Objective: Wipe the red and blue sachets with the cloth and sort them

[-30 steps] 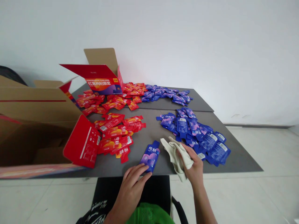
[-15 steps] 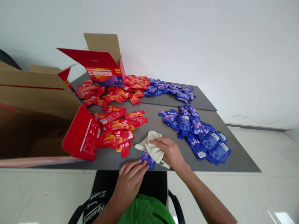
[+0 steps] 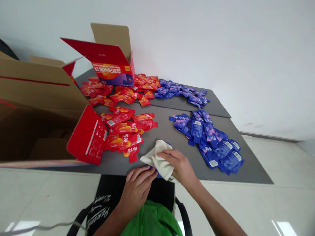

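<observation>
My left hand (image 3: 139, 186) sits at the near table edge, its fingers pressed over a blue sachet (image 3: 159, 175). Most of that sachet lies hidden under a cream cloth (image 3: 156, 160). My right hand (image 3: 178, 165) grips the cloth and holds it over the sachet, close to my left fingertips. To the left of my hands lies a loose heap of red sachets (image 3: 121, 139), and to the right a larger spread of blue sachets (image 3: 211, 144). Neither hand touches these heaps.
The dark grey table (image 3: 164, 134) also holds further red sachets (image 3: 130, 91) and blue sachets (image 3: 180, 91) at the back. A red printed carton (image 3: 110, 62) stands behind, and an open cardboard box (image 3: 36, 85) with a red flap (image 3: 87, 134) fills the left.
The cloth has come left from beside the sachet and now covers nearly all of it. My right hand moved with the cloth. The view has tilted slightly.
</observation>
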The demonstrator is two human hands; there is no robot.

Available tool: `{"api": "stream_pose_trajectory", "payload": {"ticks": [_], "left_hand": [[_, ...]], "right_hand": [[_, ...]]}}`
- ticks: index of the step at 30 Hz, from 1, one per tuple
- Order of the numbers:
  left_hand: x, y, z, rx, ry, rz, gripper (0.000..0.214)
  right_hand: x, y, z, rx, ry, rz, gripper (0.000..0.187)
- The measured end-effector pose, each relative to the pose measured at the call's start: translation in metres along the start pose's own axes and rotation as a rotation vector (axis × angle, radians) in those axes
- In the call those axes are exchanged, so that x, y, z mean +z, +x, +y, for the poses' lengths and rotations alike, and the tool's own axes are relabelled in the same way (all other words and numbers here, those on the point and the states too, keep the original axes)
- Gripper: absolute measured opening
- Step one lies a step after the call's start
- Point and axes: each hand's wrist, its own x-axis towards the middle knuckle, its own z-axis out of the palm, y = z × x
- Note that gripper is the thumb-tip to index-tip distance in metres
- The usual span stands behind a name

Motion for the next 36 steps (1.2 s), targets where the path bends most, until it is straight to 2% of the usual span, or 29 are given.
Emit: {"api": "stream_pose_trajectory", "payload": {"ticks": [4,6,8,9,11,13,15,17,19,21,23,25,27,29,32,36], "left_hand": [[-0.003,0.001,0.000,0.013,0.011,-0.016,0.036],[-0.003,0.001,0.000,0.013,0.009,-0.014,0.036],[-0.002,0.001,0.000,0.009,0.000,-0.009,0.034],[-0.001,0.000,0.000,0.003,-0.005,-0.001,0.031],[0.000,-0.001,0.000,-0.017,-0.009,0.024,0.028],[0.001,-0.002,0.000,-0.033,-0.016,0.039,0.030],[0.000,-0.001,0.000,-0.033,-0.033,0.028,0.027],[-0.001,0.001,0.001,-0.024,-0.050,0.012,0.028],[-0.002,0.002,0.001,-0.029,-0.050,0.003,0.034],[-0.003,0.003,0.002,-0.041,-0.043,-0.009,0.034],[-0.003,0.003,0.001,-0.041,-0.038,-0.034,0.035],[-0.003,0.002,0.001,-0.035,-0.040,-0.039,0.033],[-0.002,0.001,0.001,-0.043,-0.043,-0.008,0.027],[-0.001,0.001,0.002,-0.063,-0.044,0.022,0.026],[-0.002,0.002,0.002,-0.065,-0.033,0.006,0.025],[-0.003,0.004,0.002,-0.032,-0.012,-0.024,0.035]], "right_hand": [[-0.019,0.020,0.032,0.115,-0.121,0.102,0.048],[-0.027,0.021,0.026,0.112,-0.122,0.171,0.046],[-0.027,0.013,0.005,0.059,-0.072,0.198,0.045],[-0.024,0.008,-0.008,0.017,-0.043,0.174,0.045],[-0.014,-0.003,-0.028,-0.063,0.000,0.043,0.048],[-0.002,-0.008,-0.033,-0.097,0.030,-0.054,0.049],[0.004,-0.005,-0.021,-0.062,0.038,-0.056,0.048],[0.002,0.006,0.003,0.013,0.001,0.001,0.048],[-0.007,0.019,0.025,0.077,-0.075,0.052,0.049],[-0.019,0.026,0.034,0.105,-0.115,0.125,0.047],[-0.027,0.024,0.024,0.095,-0.096,0.197,0.045],[-0.028,0.014,0.003,0.051,-0.042,0.201,0.044],[-0.020,0.000,-0.019,-0.012,0.004,0.091,0.047],[-0.008,-0.010,-0.030,-0.056,0.043,-0.024,0.050],[0.004,-0.008,-0.016,-0.023,0.076,-0.032,0.047],[-0.008,0.016,0.026,0.114,-0.035,0.070,0.047]]}}
